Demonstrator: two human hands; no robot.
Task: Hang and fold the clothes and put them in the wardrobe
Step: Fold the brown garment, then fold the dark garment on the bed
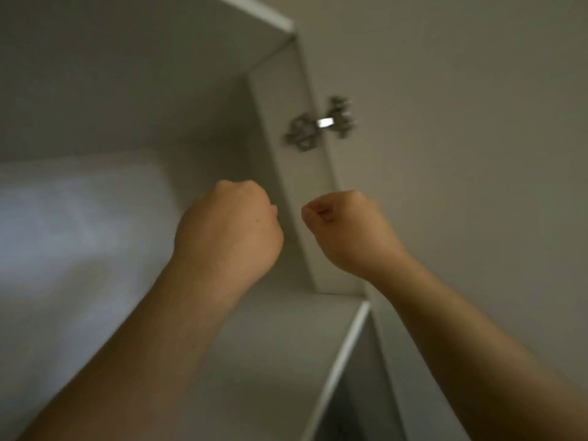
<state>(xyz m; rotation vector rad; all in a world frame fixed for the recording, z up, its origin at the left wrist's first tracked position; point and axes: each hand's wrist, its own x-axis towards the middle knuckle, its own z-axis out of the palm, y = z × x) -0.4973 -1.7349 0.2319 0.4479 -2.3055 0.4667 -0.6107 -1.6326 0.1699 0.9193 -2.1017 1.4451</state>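
Head view, blurred, looking up into a white wardrobe point(127, 90). Shelf point(270, 332) runs across the bottom, its front edge at lower right. Side panel point(296, 173) stands upright with a metal hinge point(321, 124) joining it to the open door point(461, 122) on the right. Pale bundle point(73, 224) lies on the shelf at left, maybe folded cloth, too blurred to tell. Left hand point(232, 224) is raised over the shelf, clenched in a fist, nothing visible in it, just right of the bundle. Right hand point(346, 227) is also a fist, nothing visible in it, in front of the side panel, apart from the left.
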